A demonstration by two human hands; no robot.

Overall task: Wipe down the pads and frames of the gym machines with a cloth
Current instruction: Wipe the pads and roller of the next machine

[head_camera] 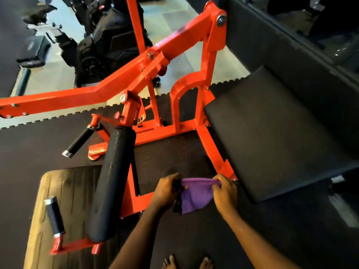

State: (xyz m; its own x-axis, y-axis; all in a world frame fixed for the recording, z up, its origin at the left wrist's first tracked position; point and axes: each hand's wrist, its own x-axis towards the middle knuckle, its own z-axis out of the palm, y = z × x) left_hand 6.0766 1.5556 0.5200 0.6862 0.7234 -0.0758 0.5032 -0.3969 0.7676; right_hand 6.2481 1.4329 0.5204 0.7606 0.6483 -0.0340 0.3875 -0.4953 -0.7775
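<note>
1. Both grips are clenched on the purple cloth (196, 195). The left hand (167, 191) pinches one top corner and the right hand (225, 193) the other. The cloth hangs near, between the roller pad (110, 181) and the seat pad (272, 133), touching neither.
2. The corner pinches look light. If one slips, the cloth probably drops to the floor and picks up grit.
3. Held only by its corners, the cloth may skim the orange frame (108, 90) and miss bolts and joints.
4. The bare feet (206, 263) stand near the frame's low bars, so stepping in risks a stubbed toe.
</note>
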